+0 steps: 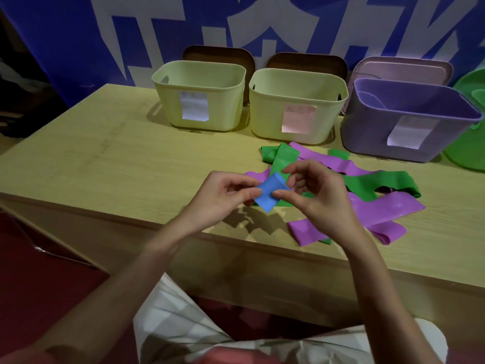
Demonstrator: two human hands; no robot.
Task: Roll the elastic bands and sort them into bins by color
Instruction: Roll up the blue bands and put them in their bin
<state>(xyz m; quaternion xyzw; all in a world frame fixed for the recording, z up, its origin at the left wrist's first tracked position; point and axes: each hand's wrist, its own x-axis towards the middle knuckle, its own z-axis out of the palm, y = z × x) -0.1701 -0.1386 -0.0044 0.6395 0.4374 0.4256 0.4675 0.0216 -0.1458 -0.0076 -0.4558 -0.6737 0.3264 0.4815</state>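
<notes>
Blue elastic band [270,194], rolled into a short flat bundle, is pinched between the left hand [223,197] and right hand [319,195] above the table's [110,158] near edge. At two o'clock lie loose purple bands [388,206] and green bands [367,183]. Farther back stand three bins: two yellow bins [294,106], one purple bin [409,122], each bearing an unreadable paper label [194,106].

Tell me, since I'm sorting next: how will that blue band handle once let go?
Probably springy: the blue band needs both the left hand and right hand pinching it folded. Likely floppy and light, like the flat purple bands.
</notes>
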